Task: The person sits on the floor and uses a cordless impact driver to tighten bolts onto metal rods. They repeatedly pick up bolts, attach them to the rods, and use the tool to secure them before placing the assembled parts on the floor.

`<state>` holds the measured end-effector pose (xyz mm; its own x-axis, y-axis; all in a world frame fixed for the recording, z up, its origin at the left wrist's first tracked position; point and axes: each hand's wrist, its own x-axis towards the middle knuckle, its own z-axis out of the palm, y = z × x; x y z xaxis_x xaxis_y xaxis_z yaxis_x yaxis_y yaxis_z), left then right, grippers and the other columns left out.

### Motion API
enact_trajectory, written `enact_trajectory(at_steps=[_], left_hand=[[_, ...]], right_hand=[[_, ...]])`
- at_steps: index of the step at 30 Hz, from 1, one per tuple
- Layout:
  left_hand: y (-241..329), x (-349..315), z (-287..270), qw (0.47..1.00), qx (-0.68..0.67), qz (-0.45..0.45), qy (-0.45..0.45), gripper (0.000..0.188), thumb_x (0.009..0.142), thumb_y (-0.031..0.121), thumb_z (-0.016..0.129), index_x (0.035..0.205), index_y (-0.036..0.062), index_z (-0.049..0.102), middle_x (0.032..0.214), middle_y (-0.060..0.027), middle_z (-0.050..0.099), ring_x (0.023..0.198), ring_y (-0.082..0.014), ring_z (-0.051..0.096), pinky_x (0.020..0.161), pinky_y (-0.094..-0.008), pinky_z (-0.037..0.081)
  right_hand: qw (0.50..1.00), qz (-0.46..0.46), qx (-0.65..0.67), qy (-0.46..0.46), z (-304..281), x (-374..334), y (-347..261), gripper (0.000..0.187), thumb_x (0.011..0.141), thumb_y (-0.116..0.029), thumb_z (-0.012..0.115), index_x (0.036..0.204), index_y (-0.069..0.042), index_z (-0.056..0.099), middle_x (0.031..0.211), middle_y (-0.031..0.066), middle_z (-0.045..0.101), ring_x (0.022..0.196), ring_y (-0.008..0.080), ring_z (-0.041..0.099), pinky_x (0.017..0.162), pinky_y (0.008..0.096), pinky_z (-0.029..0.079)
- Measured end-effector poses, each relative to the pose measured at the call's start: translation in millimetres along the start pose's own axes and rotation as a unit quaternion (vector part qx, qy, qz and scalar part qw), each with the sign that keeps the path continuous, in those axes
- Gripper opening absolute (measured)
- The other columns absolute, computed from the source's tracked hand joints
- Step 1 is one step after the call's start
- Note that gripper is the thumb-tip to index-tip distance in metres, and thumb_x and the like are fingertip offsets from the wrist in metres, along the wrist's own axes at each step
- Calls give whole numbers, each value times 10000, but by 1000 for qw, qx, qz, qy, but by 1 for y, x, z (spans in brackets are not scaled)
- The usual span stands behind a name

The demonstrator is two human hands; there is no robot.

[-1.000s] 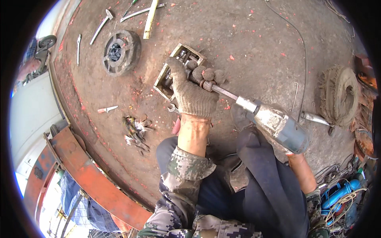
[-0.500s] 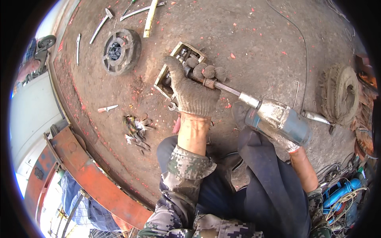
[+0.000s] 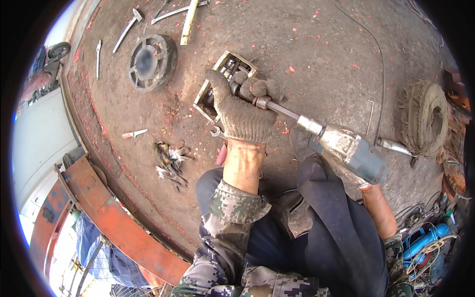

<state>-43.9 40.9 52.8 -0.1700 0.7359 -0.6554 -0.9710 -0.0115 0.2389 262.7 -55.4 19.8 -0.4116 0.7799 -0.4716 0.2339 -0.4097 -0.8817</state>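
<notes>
My left hand point(image 3: 242, 111), in a worn grey knit glove, is closed around a dark metal piece that shows between thumb and forefinger. Below its curled fingers a worn socket point(image 3: 262, 102) sticks out, joined to a steel extension bar point(image 3: 283, 110). That bar runs into the nose of a blue-and-silver power impact wrench point(image 3: 351, 151). My right hand point(image 3: 358, 183), in a pale glove, holds the wrench from beneath; the tool's body hides most of its fingers. Just beyond my left hand is a small wooden box point(image 3: 202, 96) of metal sockets, with an open-end wrench point(image 3: 216, 132) beside it.
A small wheel point(image 3: 168, 64), a hammer point(image 3: 127, 30), a spanner point(image 3: 98, 59) and a knife point(image 3: 134, 134) lie on the floor to the left. At right are a frayed fabric roll point(image 3: 423, 119) and a cable point(image 3: 378, 54). An orange steel beam point(image 3: 118, 218) borders the lower left.
Both hands keep their hold and nearly the same place. The socket beside my left hand now shows a greyer side, and the wrench has shifted very slightly.
</notes>
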Motion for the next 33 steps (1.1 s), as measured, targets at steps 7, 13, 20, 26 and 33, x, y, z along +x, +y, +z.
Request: enact_trajectory(at_steps=[7,13,20,26,33], left_hand=[[-4,4,6,999,36,14,25,579,920,680,649,899,108,564,635,44,478,549,-117,502,615,-312,561],[-9,8,-13,1000,9,-7,-26,547,907,655,694,884,121,574,666,43,493,571,-122,504,622,-298,523],[1,5,-14,994,52,-38,-86,621,955,723,573,1019,114,668,891,-37,657,791,-269,637,813,-541,566],[-7,-2,-2,996,79,-25,-42,558,991,670,571,988,126,697,974,-46,711,863,-273,682,870,-618,575],[-20,3,8,996,29,14,-88,279,1021,319,684,828,156,564,701,46,480,580,-123,413,634,-308,437]], right_hand=[[1000,7,-4,12,-2,-2,-4,473,895,-109,810,1337,-97,641,1231,49,671,1113,179,636,977,355,531],[1000,19,7,16,-3,1,10,467,886,-112,821,1322,-103,653,1212,41,676,1095,175,639,963,354,534],[1000,-13,-10,26,-8,12,29,460,876,-115,833,1305,-112,668,1189,32,682,1074,170,642,948,353,537],[977,-98,-184,50,-1,20,-23,372,833,-113,869,1181,-122,738,1010,-8,703,924,147,648,821,352,559],[993,88,66,36,9,21,-41,436,826,-18,804,1238,-90,680,953,14,669,896,147,666,789,337,563]])
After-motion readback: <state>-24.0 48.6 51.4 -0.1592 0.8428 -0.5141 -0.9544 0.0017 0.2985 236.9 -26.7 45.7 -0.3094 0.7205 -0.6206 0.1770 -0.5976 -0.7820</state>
